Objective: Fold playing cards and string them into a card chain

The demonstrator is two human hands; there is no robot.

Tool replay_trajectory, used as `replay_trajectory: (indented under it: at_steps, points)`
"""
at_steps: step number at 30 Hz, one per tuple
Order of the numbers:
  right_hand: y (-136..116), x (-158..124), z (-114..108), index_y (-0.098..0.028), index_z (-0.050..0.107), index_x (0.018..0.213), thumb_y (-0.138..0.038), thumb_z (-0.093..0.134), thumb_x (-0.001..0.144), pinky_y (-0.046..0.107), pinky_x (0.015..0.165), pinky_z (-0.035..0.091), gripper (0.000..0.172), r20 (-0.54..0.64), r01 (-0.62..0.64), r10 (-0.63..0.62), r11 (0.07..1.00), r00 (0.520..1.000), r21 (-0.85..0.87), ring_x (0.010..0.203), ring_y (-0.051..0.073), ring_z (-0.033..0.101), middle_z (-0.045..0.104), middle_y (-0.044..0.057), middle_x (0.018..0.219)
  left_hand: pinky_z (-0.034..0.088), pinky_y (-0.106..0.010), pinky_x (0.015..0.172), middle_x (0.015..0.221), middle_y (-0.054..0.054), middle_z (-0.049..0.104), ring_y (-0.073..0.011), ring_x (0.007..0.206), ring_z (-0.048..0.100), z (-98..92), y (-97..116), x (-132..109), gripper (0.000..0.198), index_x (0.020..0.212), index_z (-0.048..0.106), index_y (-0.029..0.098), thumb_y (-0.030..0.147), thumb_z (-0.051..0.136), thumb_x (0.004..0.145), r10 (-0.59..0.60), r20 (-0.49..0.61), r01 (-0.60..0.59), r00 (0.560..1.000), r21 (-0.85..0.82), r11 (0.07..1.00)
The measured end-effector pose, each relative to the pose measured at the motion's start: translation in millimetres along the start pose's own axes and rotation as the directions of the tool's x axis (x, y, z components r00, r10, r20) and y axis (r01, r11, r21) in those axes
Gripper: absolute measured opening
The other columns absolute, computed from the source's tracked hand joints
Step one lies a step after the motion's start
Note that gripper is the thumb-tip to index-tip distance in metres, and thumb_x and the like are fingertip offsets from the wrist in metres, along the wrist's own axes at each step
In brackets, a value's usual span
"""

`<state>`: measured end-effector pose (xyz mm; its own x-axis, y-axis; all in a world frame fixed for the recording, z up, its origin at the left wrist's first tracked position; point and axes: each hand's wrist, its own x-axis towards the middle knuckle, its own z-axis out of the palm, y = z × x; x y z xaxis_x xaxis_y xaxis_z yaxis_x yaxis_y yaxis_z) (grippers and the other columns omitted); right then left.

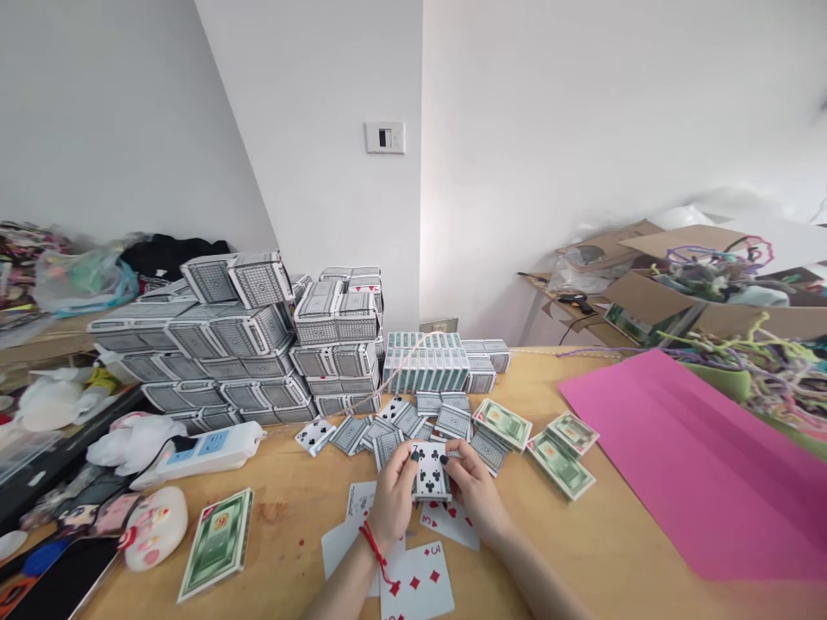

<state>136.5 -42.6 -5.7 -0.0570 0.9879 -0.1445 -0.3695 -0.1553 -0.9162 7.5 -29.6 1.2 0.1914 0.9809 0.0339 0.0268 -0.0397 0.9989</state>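
Between my two hands is a folded playing card (431, 472), a seven of clubs facing up. My left hand (395, 492), with a red string at the wrist, grips its left edge. My right hand (476, 492) grips the right edge with thumb and fingers. Loose cards lie on the table under my wrists, among them a three of diamonds (417, 581) and a partly covered heart card (452, 521). Just beyond my fingers is a heap of folded cards (407, 420), mostly showing patterned grey backs.
Stacked blocks of folded cards (226, 331) rise at the back left, beside a row of green-edged cards (426, 362). Green card packs (562, 465) lie right, another pack (218, 542) left. A pink sheet (698, 465), a power strip (210, 449) and a phone (71, 581) flank my arms.
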Motion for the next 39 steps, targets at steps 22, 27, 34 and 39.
replay_trajectory:
  at_steps: [22,27,34,39]
  points:
    - [-6.1,-4.0,4.8,-0.023,0.046,0.077,-0.029,0.055,0.067,0.018,0.038,0.026,0.015,-0.019,-0.056,0.058,0.995,0.998,0.078,0.040,0.008,0.033,0.037,-0.009,0.047,0.041,-0.024,0.063,0.077,-0.001,0.058,-0.0163,0.072,0.052,-1.2,1.7,-1.4,0.024,0.088,0.059,0.019,0.021,0.037,0.078,0.073,-0.022,-0.070,0.997,0.084,0.994]
    - [-5.7,-4.3,4.8,-0.023,0.045,0.069,-0.028,0.055,0.065,0.019,0.037,0.030,0.011,-0.050,-0.080,0.086,0.990,0.995,0.117,0.041,0.009,0.036,0.041,-0.007,0.051,0.040,-0.025,0.057,0.065,0.000,0.057,-0.0157,0.060,0.051,1.5,2.6,-3.7,0.022,0.078,0.060,0.018,0.024,0.039,0.077,0.100,-0.091,-0.083,0.991,0.178,0.981]
    - [-2.5,0.0,1.8,-0.020,0.051,0.077,-0.047,0.053,0.069,0.022,0.038,0.037,0.028,0.051,-0.135,0.127,0.974,0.991,0.184,0.044,0.012,0.042,0.041,-0.005,0.052,0.043,-0.027,0.067,0.077,-0.004,0.064,-0.0188,0.072,0.057,0.1,7.6,-6.7,0.022,0.077,0.062,0.019,0.024,0.040,0.078,0.179,-0.038,-0.165,0.983,0.236,0.958]
    - [-3.3,1.3,-3.4,-0.019,0.047,0.066,-0.046,0.064,0.064,0.019,0.039,0.032,0.032,0.112,-0.161,0.156,0.986,0.981,0.040,0.041,0.007,0.034,0.039,-0.007,0.052,0.042,-0.026,0.064,0.069,-0.003,0.061,-0.0173,0.066,0.054,0.4,10.5,-6.9,0.023,0.070,0.060,0.019,0.022,0.039,0.077,0.209,0.019,-0.207,0.978,0.269,0.941]
